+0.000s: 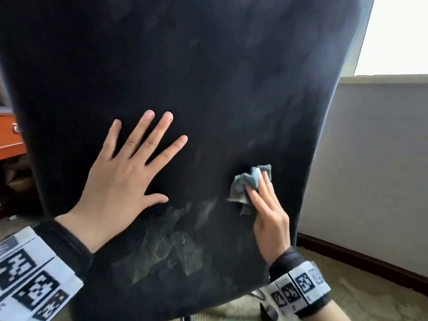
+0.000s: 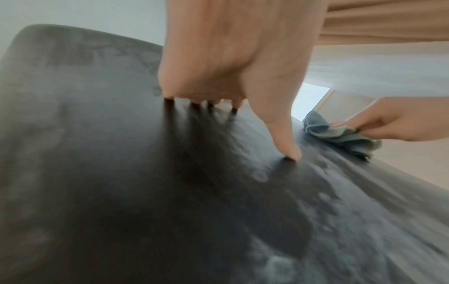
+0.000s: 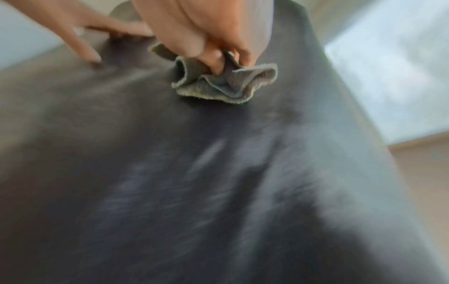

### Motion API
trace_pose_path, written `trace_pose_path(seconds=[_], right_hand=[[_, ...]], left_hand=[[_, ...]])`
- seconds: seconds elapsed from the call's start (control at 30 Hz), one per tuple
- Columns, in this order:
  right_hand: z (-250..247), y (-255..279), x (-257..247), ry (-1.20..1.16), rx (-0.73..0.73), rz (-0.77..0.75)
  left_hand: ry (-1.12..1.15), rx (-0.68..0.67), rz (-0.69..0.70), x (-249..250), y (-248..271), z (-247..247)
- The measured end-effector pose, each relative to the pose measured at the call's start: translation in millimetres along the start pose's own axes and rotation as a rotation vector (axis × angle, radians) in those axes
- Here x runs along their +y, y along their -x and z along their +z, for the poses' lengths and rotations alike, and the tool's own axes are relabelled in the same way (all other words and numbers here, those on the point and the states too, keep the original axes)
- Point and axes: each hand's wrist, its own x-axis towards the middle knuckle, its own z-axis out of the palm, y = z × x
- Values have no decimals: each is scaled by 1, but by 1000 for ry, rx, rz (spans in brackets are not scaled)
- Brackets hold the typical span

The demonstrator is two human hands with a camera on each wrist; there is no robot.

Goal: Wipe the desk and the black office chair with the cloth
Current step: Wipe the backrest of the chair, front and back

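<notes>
The black office chair's backrest (image 1: 208, 77) fills most of the head view, with worn, flaking patches low down. My left hand (image 1: 125, 172) lies flat on it with fingers spread, pressing the surface; its fingertips (image 2: 289, 151) touch the leather in the left wrist view. My right hand (image 1: 266, 205) pinches a crumpled blue-grey cloth (image 1: 247, 184) and holds it against the backrest to the right of the left hand. The cloth (image 3: 218, 84) is bunched between thumb and fingers in the right wrist view, and it also shows in the left wrist view (image 2: 345, 136).
An orange-brown wooden desk (image 1: 10, 140) with a drawer handle shows at the left edge behind the chair. A grey wall (image 1: 370, 170) with a dark baseboard stands to the right under a bright window (image 1: 398, 31). Carpet (image 1: 370, 297) lies below.
</notes>
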Motion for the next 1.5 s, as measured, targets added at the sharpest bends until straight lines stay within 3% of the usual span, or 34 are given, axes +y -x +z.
trace_pose_path(seconds=[0.1, 0.17, 0.27, 0.4, 0.47, 0.53, 0.7, 0.8, 0.87, 0.93, 1.0, 1.07, 1.17, 1.27, 1.4, 1.5], right_hand=[[0, -31, 24, 17, 187, 366], [11, -35, 11, -27, 244, 474], [33, 1, -38, -107, 218, 384], [71, 79, -142, -208, 11, 47], [82, 92, -164, -240, -79, -66], [78, 87, -152, -230, -100, -34], [54, 71, -74, -116, 95, 346], [61, 69, -88, -132, 126, 447], [76, 76, -136, -178, 107, 322], [87, 90, -186, -232, 35, 70], [86, 95, -191, -214, -1, -78], [77, 88, -156, -219, -5, 9], [67, 77, -96, -101, 137, 335], [83, 70, -95, -134, 263, 463], [88, 77, -149, -182, 131, 166], [76, 71, -146, -193, 24, 12]], left_hand=[[-52, -15, 51, -30, 16, -7], [-99, -54, 50, -54, 31, -12], [-175, -96, 136, -74, 49, -9], [-235, -54, 197, -74, 51, -6], [-241, -33, 198, -70, 50, -8], [-252, -18, 190, -67, 51, -10], [-283, -42, 189, -64, 47, -14], [-245, -25, 200, -59, 39, -16], [-222, -10, 196, -49, 34, -16], [-199, 18, 195, -41, 32, -16], [-173, 74, 200, -42, 35, -18], [-121, 123, 131, -52, 40, -21], [70, 102, -72, -63, 46, -21], [380, 126, -175, -45, 46, -18], [506, 211, -230, -28, 41, -17], [498, 236, -234, -26, 40, -17]])
